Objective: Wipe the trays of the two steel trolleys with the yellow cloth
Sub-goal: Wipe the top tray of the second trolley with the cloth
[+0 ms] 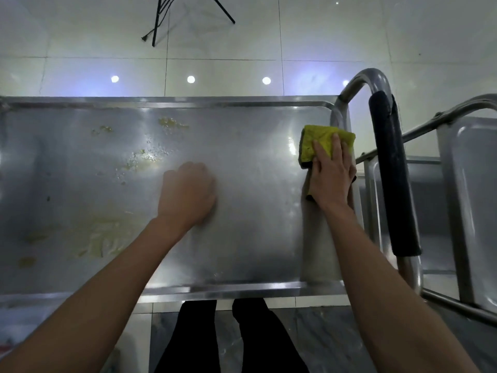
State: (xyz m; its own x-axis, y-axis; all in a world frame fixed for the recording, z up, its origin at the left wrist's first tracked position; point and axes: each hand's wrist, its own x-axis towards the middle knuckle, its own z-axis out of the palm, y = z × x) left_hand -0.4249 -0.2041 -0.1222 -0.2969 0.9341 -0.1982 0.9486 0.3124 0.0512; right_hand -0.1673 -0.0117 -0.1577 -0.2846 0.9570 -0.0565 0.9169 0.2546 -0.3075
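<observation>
Yellow cloth [326, 142]: soft, limp, light, prob damp — pressed flat under straight-fingered right hand [332, 176] at tray [242, 238] right edge; left hand [188, 192] fisted, holding nothing visible.

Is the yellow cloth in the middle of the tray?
No, the yellow cloth lies at the right edge of the tray, under the flat right hand, beside the handle.

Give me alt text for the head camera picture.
A right hand presses a yellow cloth flat at the right end of a smeared steel trolley tray. The left hand rests curled mid-tray; a second trolley stands right.
</observation>
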